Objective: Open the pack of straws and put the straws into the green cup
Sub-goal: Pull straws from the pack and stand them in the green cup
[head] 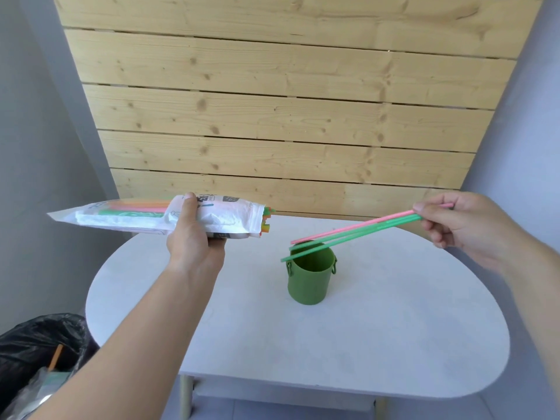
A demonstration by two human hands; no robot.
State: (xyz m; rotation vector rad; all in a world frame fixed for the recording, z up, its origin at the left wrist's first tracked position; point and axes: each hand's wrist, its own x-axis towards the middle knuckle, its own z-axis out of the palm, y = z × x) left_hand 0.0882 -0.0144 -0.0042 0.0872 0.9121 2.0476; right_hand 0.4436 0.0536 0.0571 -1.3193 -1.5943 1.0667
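My left hand (194, 237) grips the white pack of straws (127, 218) around its middle and holds it level above the table's left side. The pack's torn right end is open, and coloured straw tips (266, 219) poke out of it. My right hand (460, 219) pinches three loose straws (354, 230), one pink and two green, by their right ends. Their free ends slant down to the left, over the mouth of the green cup (309, 280). The cup stands upright in the middle of the table and looks empty.
The white oval table (378, 344) stands against a wall of pale wooden planks (288, 116). A bin lined with a black bag (39, 353) sits on the floor at the lower left. Grey walls flank both sides.
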